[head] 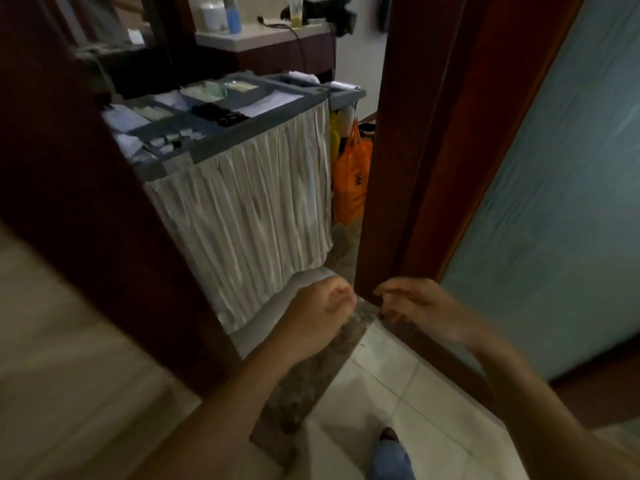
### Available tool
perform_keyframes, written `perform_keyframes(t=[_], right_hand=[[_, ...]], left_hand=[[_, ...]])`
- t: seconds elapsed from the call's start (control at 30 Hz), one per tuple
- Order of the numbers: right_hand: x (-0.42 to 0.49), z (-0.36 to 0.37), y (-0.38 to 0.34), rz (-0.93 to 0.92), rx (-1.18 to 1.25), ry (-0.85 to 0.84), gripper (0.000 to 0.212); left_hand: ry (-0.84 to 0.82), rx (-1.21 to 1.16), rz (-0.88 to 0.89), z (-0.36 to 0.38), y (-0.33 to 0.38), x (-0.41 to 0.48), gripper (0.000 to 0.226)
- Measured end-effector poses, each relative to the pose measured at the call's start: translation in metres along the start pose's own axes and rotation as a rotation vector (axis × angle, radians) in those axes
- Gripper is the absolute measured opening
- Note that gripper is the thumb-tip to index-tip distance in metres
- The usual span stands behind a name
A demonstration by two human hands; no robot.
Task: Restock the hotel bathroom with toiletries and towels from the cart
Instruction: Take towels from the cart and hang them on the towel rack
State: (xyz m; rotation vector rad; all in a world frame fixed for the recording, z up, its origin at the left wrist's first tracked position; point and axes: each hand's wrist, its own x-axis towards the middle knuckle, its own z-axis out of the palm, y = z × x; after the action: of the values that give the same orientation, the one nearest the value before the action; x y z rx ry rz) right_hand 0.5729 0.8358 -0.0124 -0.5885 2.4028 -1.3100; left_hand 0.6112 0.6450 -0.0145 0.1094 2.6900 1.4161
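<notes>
2 empty hands are raised: left hand (323,303) fisted, right hand (420,306) loosely curved; supplies are judged still to be fetched from the cart (242,174).

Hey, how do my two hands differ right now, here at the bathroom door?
The left hand is curled into a fist; the right hand has its fingers reaching forward, loosely bent. The left hand is by the bottom of the white curtain, the right hand by the foot of the door frame. Both appear empty.
</notes>
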Motion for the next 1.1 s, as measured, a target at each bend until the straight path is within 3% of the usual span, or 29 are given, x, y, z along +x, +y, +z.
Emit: perform_keyframes(t=[0.17, 0.37, 0.6, 0.67, 0.87, 1.1], right_hand=[[0.088, -0.062, 0.034, -0.053, -0.061, -0.073, 0.018], [0.177, -0.115, 0.063, -0.036, 0.037, -0.186, 0.019], [0.275, -0.114, 0.072, -0.044, 0.064, -0.3, 0.022], [0.3, -0.109, 0.066, -0.029, 0.078, -0.342, 0.02], [0.388, -0.089, 0.032, -0.109, 0.001, -0.412, 0.016], [0.51, -0.054, -0.061, -0.272, -0.08, -0.465, 0.019]], left_hand=[[0.099, -0.008, -0.033, 0.005, 0.009, 0.093, 0.008], [0.191, -0.035, -0.124, 0.001, 0.015, 0.169, 0.011], [0.272, -0.012, -0.291, -0.026, -0.01, 0.225, 0.019], [0.284, -0.072, -0.344, -0.042, -0.022, 0.235, 0.016], [0.424, 0.048, -0.326, -0.124, -0.049, 0.283, 0.023], [0.48, 0.046, -0.393, -0.249, -0.095, 0.322, 0.021]])
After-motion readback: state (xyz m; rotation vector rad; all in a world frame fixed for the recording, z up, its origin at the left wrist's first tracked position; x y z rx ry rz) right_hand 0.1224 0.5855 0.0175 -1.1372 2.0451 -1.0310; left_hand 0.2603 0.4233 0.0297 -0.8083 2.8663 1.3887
